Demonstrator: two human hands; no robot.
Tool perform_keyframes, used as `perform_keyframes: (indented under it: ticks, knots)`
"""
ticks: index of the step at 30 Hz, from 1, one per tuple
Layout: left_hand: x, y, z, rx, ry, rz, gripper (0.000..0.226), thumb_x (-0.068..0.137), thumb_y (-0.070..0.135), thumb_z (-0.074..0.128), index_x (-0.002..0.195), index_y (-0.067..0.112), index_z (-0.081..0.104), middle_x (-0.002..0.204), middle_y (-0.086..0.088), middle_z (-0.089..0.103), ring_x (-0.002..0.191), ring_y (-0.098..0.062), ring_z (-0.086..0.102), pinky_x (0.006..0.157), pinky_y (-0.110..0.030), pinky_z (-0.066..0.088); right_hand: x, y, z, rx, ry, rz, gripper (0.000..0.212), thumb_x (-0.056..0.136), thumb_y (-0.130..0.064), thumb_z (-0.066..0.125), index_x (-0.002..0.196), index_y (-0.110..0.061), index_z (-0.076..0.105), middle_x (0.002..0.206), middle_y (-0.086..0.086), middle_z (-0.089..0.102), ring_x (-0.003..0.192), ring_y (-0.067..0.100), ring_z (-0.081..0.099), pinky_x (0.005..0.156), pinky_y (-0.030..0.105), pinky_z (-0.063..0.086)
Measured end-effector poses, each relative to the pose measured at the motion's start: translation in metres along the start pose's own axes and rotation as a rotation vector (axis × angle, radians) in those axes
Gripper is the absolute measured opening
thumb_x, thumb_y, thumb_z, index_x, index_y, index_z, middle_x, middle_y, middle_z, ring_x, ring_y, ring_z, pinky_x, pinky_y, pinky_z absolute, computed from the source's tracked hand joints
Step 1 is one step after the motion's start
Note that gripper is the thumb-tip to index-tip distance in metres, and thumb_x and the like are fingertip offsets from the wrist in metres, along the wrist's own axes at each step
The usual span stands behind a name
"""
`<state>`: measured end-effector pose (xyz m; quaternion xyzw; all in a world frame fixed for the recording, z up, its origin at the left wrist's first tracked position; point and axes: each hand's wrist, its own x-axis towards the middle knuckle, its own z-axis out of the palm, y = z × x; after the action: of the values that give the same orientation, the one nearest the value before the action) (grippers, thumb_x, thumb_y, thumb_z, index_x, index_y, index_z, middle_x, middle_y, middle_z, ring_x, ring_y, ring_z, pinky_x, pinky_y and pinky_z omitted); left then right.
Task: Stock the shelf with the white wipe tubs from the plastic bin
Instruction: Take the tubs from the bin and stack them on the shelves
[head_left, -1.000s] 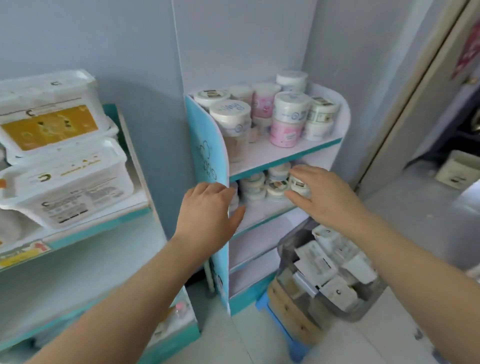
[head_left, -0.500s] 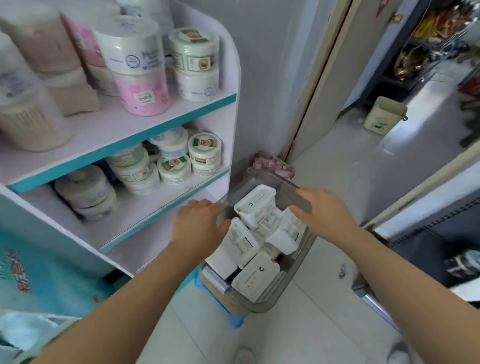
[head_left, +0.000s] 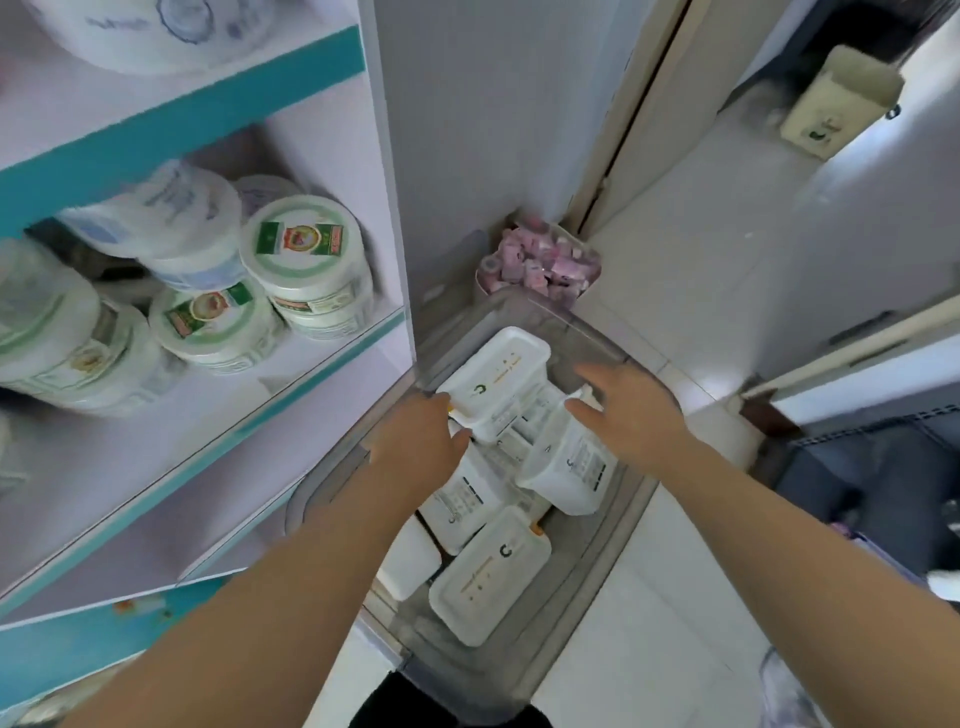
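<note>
Head view: my left grip (head_left: 415, 441) touches the top tub (head_left: 498, 374) at its near short end, hold unclear; right grip (head_left: 628, 410) hovers wide beside.

"C" on wipe tub (head_left: 491, 577)

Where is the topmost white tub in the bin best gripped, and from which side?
Probably by opposite sides under the lid rim, coming from above: the tub lies lid-up atop the pile in the bin, sides exposed, flanked by the left hand and right hand.
</note>
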<state>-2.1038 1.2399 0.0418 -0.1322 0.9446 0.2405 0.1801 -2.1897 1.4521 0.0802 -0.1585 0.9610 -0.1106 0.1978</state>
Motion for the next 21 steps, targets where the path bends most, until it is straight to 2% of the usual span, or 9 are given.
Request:
perform_keyframes:
  ticks: [2, 5, 8, 10, 13, 16, 19, 21]
  knots:
    - [0.025, -0.004, 0.018, -0.024, -0.056, -0.023, 0.047, 0.093, 0.042, 0.052, 0.13, 0.014, 0.048, 0.125, -0.009, 0.056, 0.111, -0.025, 0.055, 0.091, -0.038, 0.048, 0.024, 0.009, 0.012, 0.006, -0.017, 0.001, 0.04, 0.094, -0.035, 0.052, 0.132, -0.025, 0.047, 0.101, 0.004, 0.064, 0.084, 0.02, 0.058, 0.066, 0.029, 0.044]
    - [0.054, -0.008, 0.041, -0.058, -0.105, -0.077, 0.051, 0.091, 0.045, 0.055, 0.129, 0.014, 0.046, 0.122, -0.008, 0.055, 0.106, -0.023, 0.056, 0.085, -0.037, 0.05, 0.062, 0.02, 0.032, 0.064, -0.041, -0.006, 0.04, 0.092, -0.035, 0.055, 0.129, -0.023, 0.049, 0.1, 0.0, 0.061, 0.08, 0.018, 0.055, 0.064, 0.027, 0.038]
    - [0.076, -0.011, 0.061, -0.128, -0.152, -0.173, 0.058, 0.086, 0.049, 0.06, 0.131, 0.014, 0.046, 0.12, -0.008, 0.056, 0.104, -0.024, 0.057, 0.085, -0.041, 0.052, 0.101, 0.033, 0.058, 0.129, -0.089, -0.031, 0.055, 0.088, -0.039, 0.059, 0.138, -0.022, 0.045, 0.111, 0.004, 0.061, 0.098, 0.021, 0.059, 0.077, 0.033, 0.049]
    - [0.088, -0.011, 0.073, -0.226, -0.166, -0.252, 0.06, 0.084, 0.046, 0.066, 0.131, 0.012, 0.047, 0.121, -0.01, 0.056, 0.104, -0.025, 0.057, 0.085, -0.04, 0.052, 0.123, 0.039, 0.073, 0.168, -0.135, -0.029, 0.062, 0.087, -0.041, 0.06, 0.142, -0.018, 0.04, 0.116, 0.007, 0.058, 0.111, 0.025, 0.055, 0.088, 0.038, 0.048]
    - [0.101, -0.007, 0.085, -0.418, -0.146, -0.402, 0.077, 0.077, 0.041, 0.076, 0.14, 0.012, 0.041, 0.132, -0.009, 0.051, 0.117, -0.025, 0.053, 0.091, -0.034, 0.049, 0.146, 0.048, 0.088, 0.244, -0.212, -0.013, 0.07, 0.087, -0.04, 0.063, 0.147, -0.02, 0.032, 0.117, 0.007, 0.054, 0.119, 0.024, 0.051, 0.096, 0.034, 0.042]
    - [0.109, -0.009, 0.093, -0.592, -0.129, -0.5, 0.096, 0.067, 0.033, 0.085, 0.146, 0.013, 0.033, 0.136, -0.008, 0.048, 0.115, -0.028, 0.057, 0.092, -0.032, 0.047, 0.155, 0.053, 0.098, 0.285, -0.175, -0.066, 0.074, 0.084, -0.043, 0.066, 0.146, -0.02, 0.033, 0.128, 0.008, 0.054, 0.12, 0.024, 0.05, 0.098, 0.032, 0.038]
    - [0.106, -0.007, 0.094, -0.663, -0.099, -0.514, 0.097, 0.063, 0.025, 0.088, 0.144, 0.012, 0.036, 0.131, -0.007, 0.049, 0.107, -0.03, 0.061, 0.094, -0.043, 0.05, 0.148, 0.056, 0.1, 0.343, -0.092, -0.1, 0.074, 0.08, -0.043, 0.07, 0.142, -0.016, 0.04, 0.123, 0.007, 0.057, 0.113, 0.023, 0.054, 0.098, 0.036, 0.043]
    - [0.098, -0.003, 0.092, -0.638, -0.082, -0.51, 0.096, 0.066, 0.023, 0.087, 0.146, 0.014, 0.034, 0.134, -0.005, 0.047, 0.113, -0.028, 0.056, 0.095, -0.04, 0.049, 0.139, 0.058, 0.095, 0.365, -0.076, -0.105, 0.072, 0.079, -0.041, 0.072, 0.139, -0.015, 0.043, 0.118, 0.006, 0.06, 0.108, 0.021, 0.057, 0.095, 0.037, 0.046]
